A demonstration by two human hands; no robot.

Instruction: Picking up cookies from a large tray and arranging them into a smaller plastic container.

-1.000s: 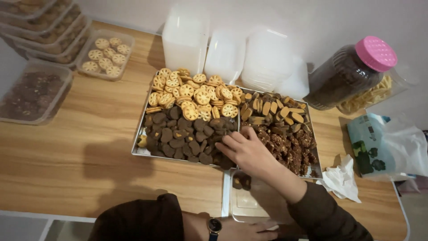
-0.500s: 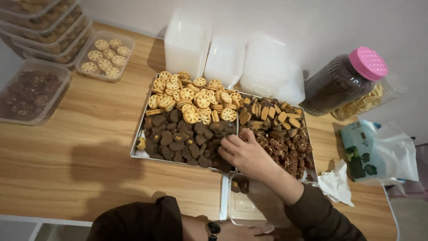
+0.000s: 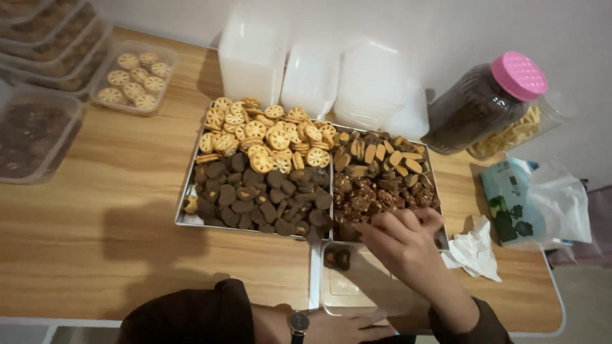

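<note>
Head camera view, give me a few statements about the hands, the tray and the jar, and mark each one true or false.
1. The right hand is over the near right edge of the metal tray. True.
2. The jar has a blue lid. False: its lid is pink.
3. The left hand rests by the clear container at the table's near edge. True.
4. The clear container is full of cookies. False: only a couple of dark pieces lie in it.
5. The round lattice cookies lie at the tray's far left. True.

We spotted a green-and-white soft packet (image 3: 510,200) lying at the table's right end, half inside a clear plastic bag (image 3: 564,200). Behind it lay a pink-lidded jar (image 3: 484,102).
</note>
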